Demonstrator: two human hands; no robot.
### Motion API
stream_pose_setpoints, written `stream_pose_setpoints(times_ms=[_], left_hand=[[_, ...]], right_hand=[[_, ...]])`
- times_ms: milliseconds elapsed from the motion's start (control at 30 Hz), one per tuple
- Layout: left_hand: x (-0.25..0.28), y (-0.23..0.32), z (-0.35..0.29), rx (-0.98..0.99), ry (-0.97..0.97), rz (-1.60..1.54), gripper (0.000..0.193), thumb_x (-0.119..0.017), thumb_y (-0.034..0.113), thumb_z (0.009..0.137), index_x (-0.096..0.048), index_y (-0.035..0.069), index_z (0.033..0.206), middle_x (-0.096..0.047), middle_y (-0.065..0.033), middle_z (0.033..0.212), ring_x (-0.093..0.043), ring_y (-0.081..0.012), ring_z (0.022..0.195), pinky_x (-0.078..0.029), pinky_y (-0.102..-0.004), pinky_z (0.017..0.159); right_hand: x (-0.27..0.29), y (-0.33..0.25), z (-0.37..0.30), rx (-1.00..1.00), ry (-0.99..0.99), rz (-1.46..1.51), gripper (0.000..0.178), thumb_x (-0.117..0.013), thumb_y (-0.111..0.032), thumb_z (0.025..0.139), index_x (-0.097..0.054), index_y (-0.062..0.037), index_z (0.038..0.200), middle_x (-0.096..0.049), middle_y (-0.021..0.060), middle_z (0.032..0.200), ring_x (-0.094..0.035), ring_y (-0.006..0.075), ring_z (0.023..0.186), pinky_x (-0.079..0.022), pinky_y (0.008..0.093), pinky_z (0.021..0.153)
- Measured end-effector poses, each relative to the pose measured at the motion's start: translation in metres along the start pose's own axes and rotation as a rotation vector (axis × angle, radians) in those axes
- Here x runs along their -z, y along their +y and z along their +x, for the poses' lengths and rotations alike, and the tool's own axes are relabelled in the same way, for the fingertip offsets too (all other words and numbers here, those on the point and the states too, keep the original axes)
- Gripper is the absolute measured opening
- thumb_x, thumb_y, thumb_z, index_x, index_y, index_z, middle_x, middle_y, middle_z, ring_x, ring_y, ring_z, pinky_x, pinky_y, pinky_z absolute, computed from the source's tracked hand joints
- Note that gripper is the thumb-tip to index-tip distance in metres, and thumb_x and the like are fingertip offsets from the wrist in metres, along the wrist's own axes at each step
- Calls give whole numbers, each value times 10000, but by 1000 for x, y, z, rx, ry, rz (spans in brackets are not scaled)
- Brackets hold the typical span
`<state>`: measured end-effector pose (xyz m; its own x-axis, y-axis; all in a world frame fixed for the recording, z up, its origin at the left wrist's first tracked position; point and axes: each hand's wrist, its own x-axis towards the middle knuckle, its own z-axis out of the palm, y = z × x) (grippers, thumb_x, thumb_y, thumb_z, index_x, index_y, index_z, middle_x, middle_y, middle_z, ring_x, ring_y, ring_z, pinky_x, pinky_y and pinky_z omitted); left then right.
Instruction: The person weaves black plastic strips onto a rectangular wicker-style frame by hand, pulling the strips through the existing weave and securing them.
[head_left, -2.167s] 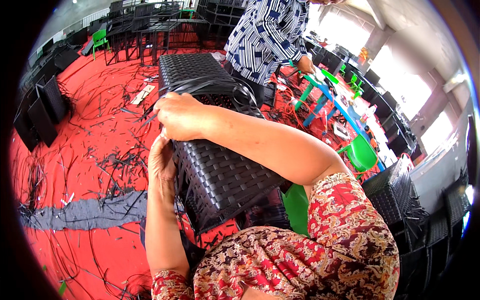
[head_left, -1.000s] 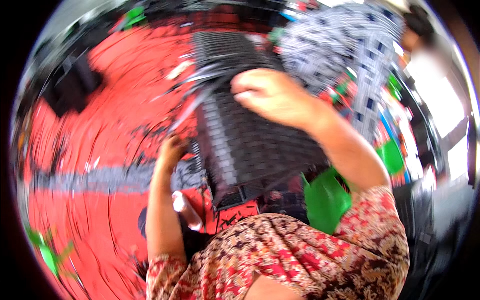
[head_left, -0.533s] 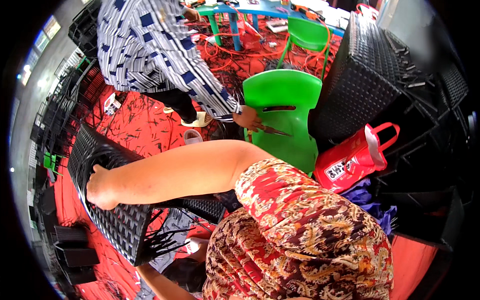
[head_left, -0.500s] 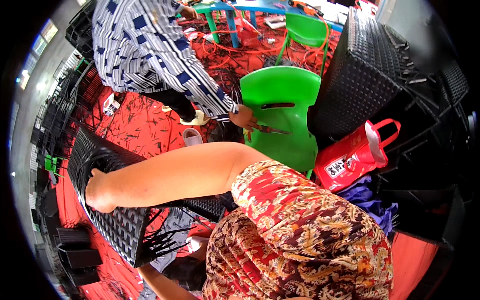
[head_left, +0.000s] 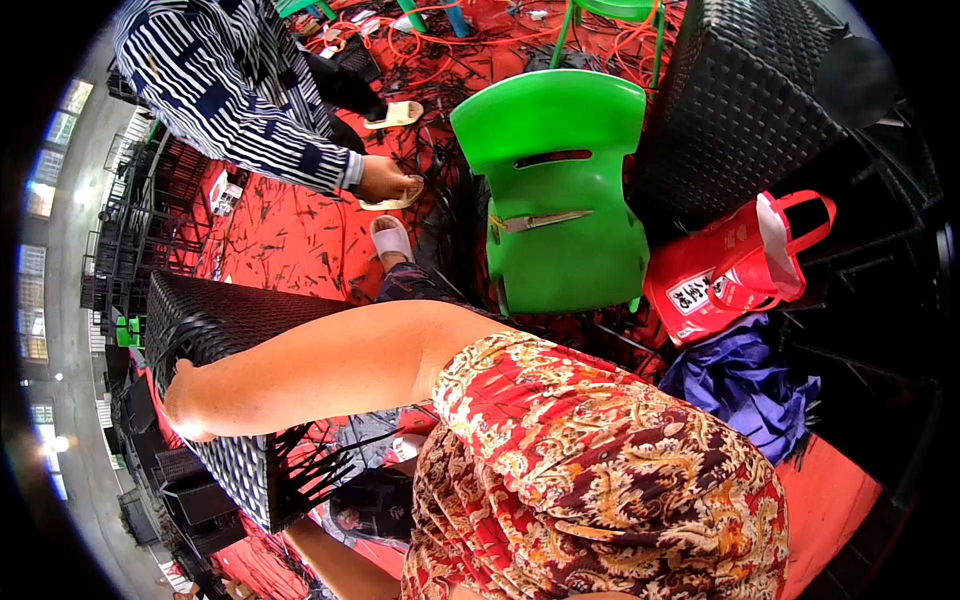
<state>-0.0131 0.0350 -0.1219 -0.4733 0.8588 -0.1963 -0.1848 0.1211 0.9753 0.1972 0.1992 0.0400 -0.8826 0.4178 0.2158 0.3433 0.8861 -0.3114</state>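
A black woven wicker piece point(head_left: 240, 310), box-like with loose dark strands hanging from one end, stands tilted at the left. My right arm reaches across to it, and my right hand point(head_left: 192, 402) is closed over its edge; most of its fingers are hidden. My left forearm point(head_left: 340, 565) comes in at the lower edge and passes beneath the wicker piece, which hides my left hand. Beyond my right arm, a scissors-like tool point(head_left: 545, 221) with a metal blade and a yellowish handle lies on a green plastic chair point(head_left: 565, 270).
A co-worker in a striped sleeve point(head_left: 290, 150) stands at the upper left, one hand point(head_left: 388, 180) above the floor. Another woven black piece point(head_left: 740, 110) stands at upper right, near a red bag point(head_left: 715, 270) and blue cloth point(head_left: 745, 385). Dark scraps litter the red floor point(head_left: 280, 235).
The co-worker's hand has left the tool on the chair and moved left. The view has shifted, so the chair sits higher in it. My right hand stays on the wicker piece.
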Motion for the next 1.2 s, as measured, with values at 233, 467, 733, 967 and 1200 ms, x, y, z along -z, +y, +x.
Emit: stream_pose_setpoints(times_ms=[233, 467, 733, 967, 1200], left_hand=[[-14, 24, -53, -19, 66, -89, 371, -537, 52, 873, -525, 13, 1241, -632, -49, 1019, -578, -110, 745, -485, -252, 701], [-26, -16, -1, -131, -286, -431, 144, -593, 117, 889, -605, 48, 1015, -655, -26, 887, -607, -115, 754, -502, -270, 723], [-20, -33, 4, -215, -381, -550, 40, -605, 86, 874, -615, 56, 900, -632, -10, 816, -558, -109, 729, -445, -260, 700], [-22, -30, 6, -168, -358, -426, 46, -604, 53, 867, -615, 92, 887, -571, 76, 768, -496, -29, 662, -397, -176, 606], [-21, -31, 5, -145, -292, -441, 24, -615, 85, 860, -616, 93, 882, -573, 78, 765, -470, -21, 630, -347, -166, 559]], right_hand=[[12, 3, -27, 49, 80, 147, 251, -547, -157, 742, -701, -110, 935, -671, 162, 924, -646, 337, 871, -513, 435, 750], [17, 48, -19, 201, 290, 297, 153, -580, -92, 782, -660, -14, 886, -636, 159, 876, -615, 315, 830, -486, 375, 755], [17, 31, -16, 157, 152, -205, 171, -588, -91, 774, -644, -33, 925, -611, 116, 953, -559, 287, 947, -450, 375, 839], [43, 41, -12, -2, -146, 282, 120, -565, -118, 835, -606, -9, 803, -567, 41, 816, -537, 133, 730, -442, 275, 688], [74, 21, -19, -205, -117, 521, 170, -524, -134, 895, -595, -24, 1003, -625, 35, 864, -575, 89, 746, -459, 222, 661]])
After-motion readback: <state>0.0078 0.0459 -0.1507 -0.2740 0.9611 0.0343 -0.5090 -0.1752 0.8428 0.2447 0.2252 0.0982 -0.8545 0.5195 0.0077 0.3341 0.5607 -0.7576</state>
